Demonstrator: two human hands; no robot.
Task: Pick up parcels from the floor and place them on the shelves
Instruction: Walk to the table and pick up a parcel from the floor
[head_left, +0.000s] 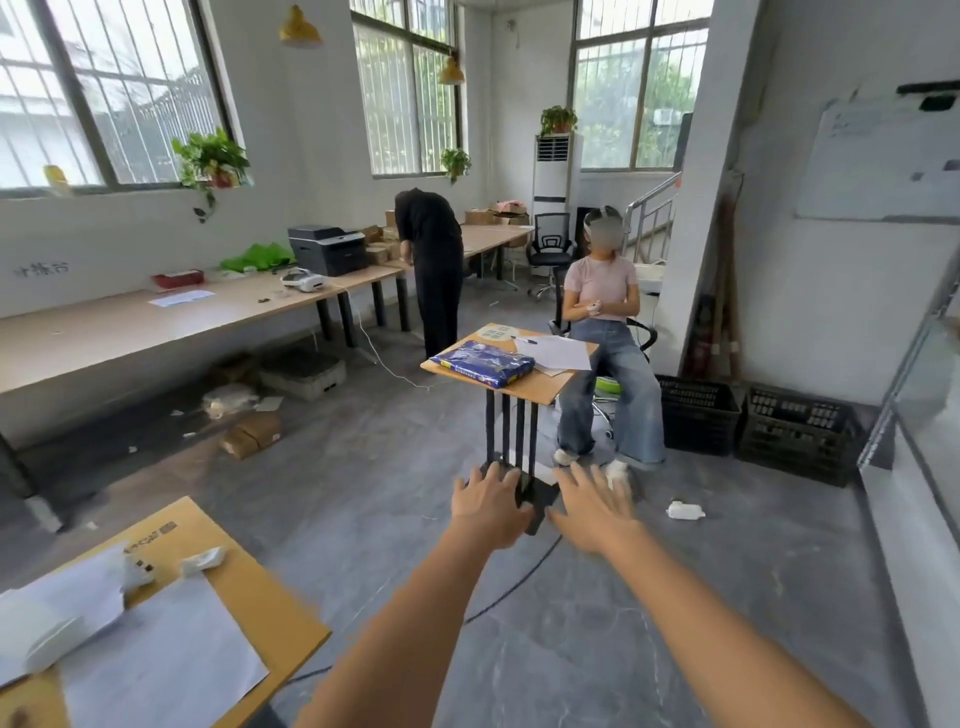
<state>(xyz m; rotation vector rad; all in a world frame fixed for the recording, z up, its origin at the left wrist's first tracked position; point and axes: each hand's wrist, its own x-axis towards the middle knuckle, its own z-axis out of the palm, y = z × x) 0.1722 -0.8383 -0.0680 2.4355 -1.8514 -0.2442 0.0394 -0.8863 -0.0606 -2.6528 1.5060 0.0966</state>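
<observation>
Both my arms reach forward over the grey floor. My left hand (491, 506) and my right hand (595, 512) are held out side by side, fingers spread, palms down, holding nothing. A brown cardboard parcel (252, 435) lies on the floor at the left under the long table, with a clear plastic-wrapped parcel (228, 400) behind it. A small white packet (685, 511) lies on the floor to the right of my right hand. A blue plastic package (483, 364) rests on the small wooden stand (545, 387) ahead. No shelves are in view.
A person sits on a chair (605, 338) behind the stand; another person (434, 270) bends over the long table (104, 332). Two black crates (753, 423) stand by the right wall. A desk with papers (171, 639) is at my near left. A black cable (514, 582) crosses the floor.
</observation>
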